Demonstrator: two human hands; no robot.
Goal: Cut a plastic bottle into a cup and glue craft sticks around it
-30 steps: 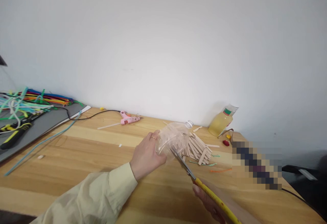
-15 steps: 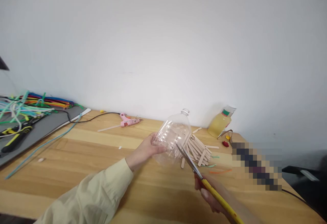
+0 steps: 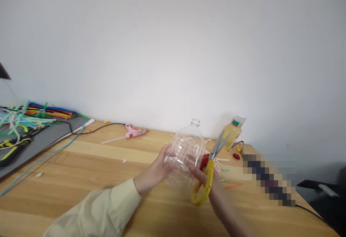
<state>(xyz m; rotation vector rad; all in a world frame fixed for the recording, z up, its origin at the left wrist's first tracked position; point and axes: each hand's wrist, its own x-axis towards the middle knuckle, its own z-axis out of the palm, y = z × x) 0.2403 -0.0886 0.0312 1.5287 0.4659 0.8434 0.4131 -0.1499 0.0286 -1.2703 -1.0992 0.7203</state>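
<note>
The clear bottle (image 3: 186, 150) looks like smooth, glossy plastic with bright glints over its body, while the scissors (image 3: 211, 157) show shiny, smooth metal blades (image 3: 217, 144) and yellow and red handles (image 3: 209, 177) that look like plastic. The tabletop (image 3: 89, 165) is smooth, grained wood with a faint sheen, and the pale sleeve (image 3: 94, 208) is soft, creased, matt cloth. Behind, the pink glue gun (image 3: 135, 132) looks like plastic, the coloured stems (image 3: 54, 110) fuzzy, the wall (image 3: 173, 49) matt and mostly smooth.
</note>
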